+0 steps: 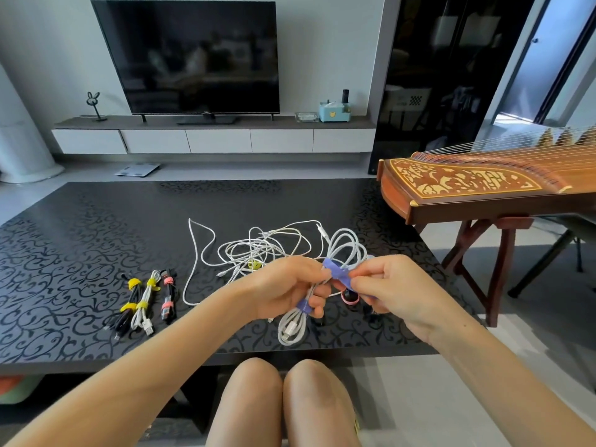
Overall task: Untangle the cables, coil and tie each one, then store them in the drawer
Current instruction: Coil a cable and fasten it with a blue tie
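- Black patterned table [80, 253], no readable writing anywhere.
- Tangled white cables [258, 246] mid-table, loose.
- Three tied bundles [145, 301] lying left, side by side.
- Left hand [287, 285] clenched round a coiled white cable [292, 324], raised above the table edge.
- Right hand [393, 285] pinching a purple tie [337, 274] wrapped on that coil.

Head-worn view, down over table [80, 253]
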Demonstrator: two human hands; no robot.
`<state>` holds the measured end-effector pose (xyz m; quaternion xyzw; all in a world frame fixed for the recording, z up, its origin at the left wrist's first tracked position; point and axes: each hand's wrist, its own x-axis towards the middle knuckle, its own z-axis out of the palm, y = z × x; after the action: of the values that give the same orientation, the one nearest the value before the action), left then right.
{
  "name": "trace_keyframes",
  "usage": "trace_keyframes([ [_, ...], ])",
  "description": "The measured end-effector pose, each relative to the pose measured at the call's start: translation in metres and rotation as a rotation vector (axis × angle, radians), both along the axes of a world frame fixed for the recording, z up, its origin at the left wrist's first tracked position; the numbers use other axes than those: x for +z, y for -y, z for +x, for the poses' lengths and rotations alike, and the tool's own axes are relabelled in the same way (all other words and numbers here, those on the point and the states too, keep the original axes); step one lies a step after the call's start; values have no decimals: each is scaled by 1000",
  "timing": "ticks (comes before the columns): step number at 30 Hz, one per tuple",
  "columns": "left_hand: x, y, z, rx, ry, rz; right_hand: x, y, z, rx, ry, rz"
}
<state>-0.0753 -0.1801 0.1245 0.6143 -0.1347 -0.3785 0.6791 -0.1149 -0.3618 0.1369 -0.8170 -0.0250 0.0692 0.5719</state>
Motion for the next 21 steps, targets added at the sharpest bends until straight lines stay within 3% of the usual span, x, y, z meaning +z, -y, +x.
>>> trace_keyframes([
  [5, -9, 4, 0, 100, 199, 159, 5, 3, 4, -16, -61, 11],
  [10, -18, 22, 3, 319, 752, 804, 6, -4, 3, 12, -167, 372],
  [13, -24, 35, 2, 353, 967, 1022, -6, -20, -2, -36, -135, 512],
  [15, -26, 34, 3, 313, 968, 1024, -15, -23, -4, -64, -110, 531],
  [21, -28, 22, -2, 318, 915, 644, -25, -11, -8, -85, -143, 507],
])
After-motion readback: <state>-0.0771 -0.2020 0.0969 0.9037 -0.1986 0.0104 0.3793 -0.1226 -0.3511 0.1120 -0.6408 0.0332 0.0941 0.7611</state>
